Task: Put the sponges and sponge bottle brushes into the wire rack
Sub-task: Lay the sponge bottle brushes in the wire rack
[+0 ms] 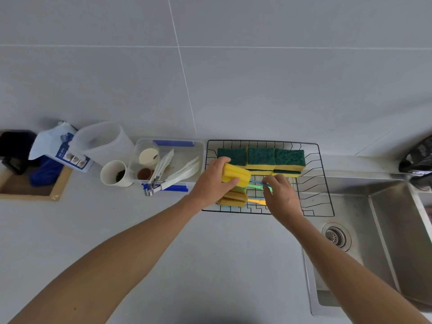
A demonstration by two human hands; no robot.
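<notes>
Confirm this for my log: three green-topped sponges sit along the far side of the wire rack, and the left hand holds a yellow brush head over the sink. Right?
Not quite. The head view shows the left hand holding the yellow brush head over the wire rack, not the sink. The three green-topped sponges do sit along the rack's far side.

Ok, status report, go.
Left hand gripping yellow brush head over wire rack. Right hand pinching its blue handle. Sponges racked. Nothing blocking.

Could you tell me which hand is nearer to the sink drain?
Right. The right hand is over the wire rack, just up-left of the sink drain; the left hand grips a yellow sponge head farther left.
</notes>
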